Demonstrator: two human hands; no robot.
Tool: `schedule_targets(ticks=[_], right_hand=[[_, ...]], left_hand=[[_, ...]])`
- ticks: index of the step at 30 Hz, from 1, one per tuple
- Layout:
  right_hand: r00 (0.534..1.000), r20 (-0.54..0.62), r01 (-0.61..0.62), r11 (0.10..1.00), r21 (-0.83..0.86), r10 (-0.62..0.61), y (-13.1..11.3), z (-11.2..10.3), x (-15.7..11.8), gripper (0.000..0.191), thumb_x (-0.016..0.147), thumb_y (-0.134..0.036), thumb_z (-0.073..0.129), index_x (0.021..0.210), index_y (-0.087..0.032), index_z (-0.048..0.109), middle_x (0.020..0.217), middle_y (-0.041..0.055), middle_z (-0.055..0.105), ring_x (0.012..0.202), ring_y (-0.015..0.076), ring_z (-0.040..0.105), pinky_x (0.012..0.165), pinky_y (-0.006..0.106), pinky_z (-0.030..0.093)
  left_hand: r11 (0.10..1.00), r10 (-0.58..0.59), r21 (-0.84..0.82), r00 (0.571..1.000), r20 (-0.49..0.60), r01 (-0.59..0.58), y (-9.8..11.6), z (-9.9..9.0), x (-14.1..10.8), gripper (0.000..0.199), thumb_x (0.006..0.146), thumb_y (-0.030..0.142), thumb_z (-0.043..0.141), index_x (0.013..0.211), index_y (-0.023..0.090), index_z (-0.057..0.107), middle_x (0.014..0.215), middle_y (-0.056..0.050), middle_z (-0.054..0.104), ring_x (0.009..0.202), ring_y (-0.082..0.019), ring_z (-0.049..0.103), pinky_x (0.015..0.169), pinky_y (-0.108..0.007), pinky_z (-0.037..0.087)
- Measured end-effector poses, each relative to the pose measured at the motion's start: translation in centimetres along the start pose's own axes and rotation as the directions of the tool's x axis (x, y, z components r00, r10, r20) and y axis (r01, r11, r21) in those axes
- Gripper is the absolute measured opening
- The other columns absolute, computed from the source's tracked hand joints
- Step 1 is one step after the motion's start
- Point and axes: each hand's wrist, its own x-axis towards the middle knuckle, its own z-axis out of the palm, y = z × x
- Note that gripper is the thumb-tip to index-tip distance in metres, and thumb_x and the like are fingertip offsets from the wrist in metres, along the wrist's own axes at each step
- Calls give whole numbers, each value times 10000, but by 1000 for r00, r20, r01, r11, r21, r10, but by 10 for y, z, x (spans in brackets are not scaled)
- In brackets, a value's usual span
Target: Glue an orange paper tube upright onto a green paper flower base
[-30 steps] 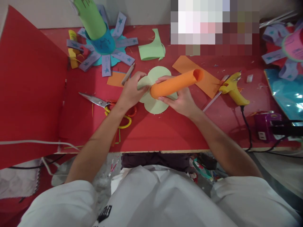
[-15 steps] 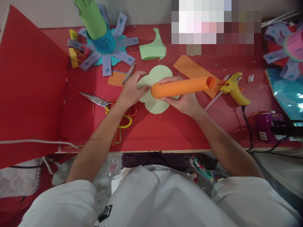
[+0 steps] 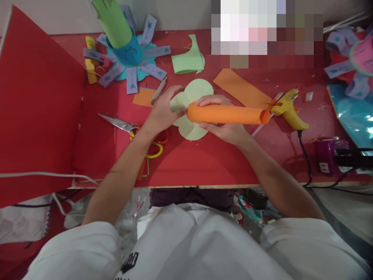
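My right hand (image 3: 225, 118) is wrapped round an orange paper tube (image 3: 230, 114), thumb on its near side and fingers on its far side. The tube's open end points right. Its other end is over the middle of a pale green paper flower (image 3: 194, 130) with rounded petals; whether it is joined there I cannot tell. My left hand (image 3: 166, 111) grips the flower's left petal, with the thumb on top, its tip at the tube's base. Scissors (image 3: 119, 123) with red and yellow handles lie partly under my left forearm.
A yellow glue gun (image 3: 291, 111) lies right, its black cord running down. An orange paper strip (image 3: 241, 89) and a green paper scrap (image 3: 188, 64) lie behind. A blue paper craft (image 3: 128, 54) stands back left. A purple box (image 3: 329, 151) sits at the right edge.
The orange tube's open end has swung toward me and slightly right, so the tube now lies nearly level across the view. Both hands keep nearly the same place.
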Motion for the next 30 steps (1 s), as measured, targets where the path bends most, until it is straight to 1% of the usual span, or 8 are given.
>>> schedule_targets(ticks=[5,9,12,14,17,21,24,30], right_hand=[[998,-4,-55,998,-15,55,0,0,0,456,917,-599,867,1275,-385,682,1349,43,750,1353,322,701,1245,594,569],[998,-14,-56,998,-15,55,0,1,1,479,901,-646,861,1253,-372,685,1320,51,759,1326,339,711,1241,622,563],[997,-11,-73,997,-38,73,-1,1,0,476,910,-666,839,1255,-380,679,1327,53,752,1336,351,708,1257,650,548],[997,-9,-83,995,-51,83,-1,0,-1,476,916,-670,829,1264,-385,673,1338,55,746,1354,355,699,1263,657,545],[996,-5,-93,994,-59,92,-2,0,-1,487,915,-687,821,1266,-385,670,1342,59,744,1358,354,695,1260,654,551],[996,-4,-94,994,-48,94,-2,0,-1,491,912,-682,828,1273,-390,670,1349,61,741,1367,360,692,1272,668,533],[996,-2,-86,996,-33,86,-2,0,-1,489,910,-664,841,1282,-395,672,1351,61,740,1368,364,694,1275,675,525],[997,-9,-75,997,-23,74,-1,0,-2,473,908,-642,854,1265,-387,677,1334,56,745,1356,356,700,1259,665,545]], left_hand=[[1000,-2,-18,1000,-9,2,0,1,0,609,945,610,785,1408,250,619,1591,-50,681,1506,-296,619,1360,-507,468],[999,2,-32,1000,5,-2,3,0,0,625,943,572,767,1435,224,600,1606,-47,670,1496,-274,623,1379,-500,440],[999,-39,11,999,14,38,5,-1,0,654,950,606,748,1456,227,584,1611,-25,660,1538,-277,575,1442,-525,320],[999,-41,17,999,-4,41,5,-1,-1,663,944,663,738,1441,247,595,1591,-24,674,1560,-289,557,1461,-535,272],[1000,-16,-12,1000,-20,16,4,0,-1,699,925,763,718,1412,274,608,1579,-50,683,1554,-300,575,1454,-535,297],[999,-27,-20,999,-23,27,5,1,-2,758,930,805,704,1429,243,603,1584,-59,672,1554,-317,566,1454,-562,277],[999,-41,-2,999,-20,41,6,1,-1,751,930,796,708,1422,240,595,1585,-41,672,1570,-308,534,1462,-563,262],[998,-60,16,998,26,59,8,-2,-1,739,955,727,696,1470,217,554,1629,-34,636,1553,-268,554,1457,-539,269]])
